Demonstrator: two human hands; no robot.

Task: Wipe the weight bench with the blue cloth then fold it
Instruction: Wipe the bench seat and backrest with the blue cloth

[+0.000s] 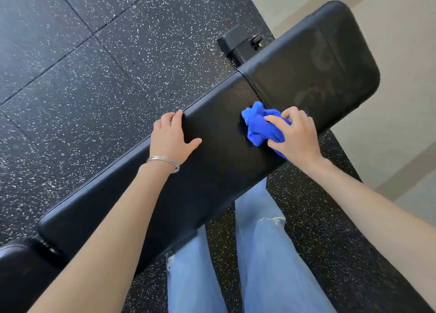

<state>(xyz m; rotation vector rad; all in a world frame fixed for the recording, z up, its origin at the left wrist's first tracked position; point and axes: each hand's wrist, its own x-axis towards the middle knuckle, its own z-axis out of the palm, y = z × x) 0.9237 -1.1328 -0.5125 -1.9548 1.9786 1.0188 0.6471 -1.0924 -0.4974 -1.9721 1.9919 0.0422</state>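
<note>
Ideally, the right hand gripping the bunched cloth is pressing evenly along the bench at centre frame, while the spread left hand is bracing its edge.

free: bench pad leftward (bare black) | blocked: left hand, blue cloth

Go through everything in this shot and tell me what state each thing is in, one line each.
blue cloth: bunched up, unfolded, pressed on the bench near the pad seam.
right hand: closed on the cloth, gripping it.
left hand: open, flat on the pad, fingers over the far edge.
weight bench: flat, smear marks on the far pad.
bangles: on the left wrist.
</note>
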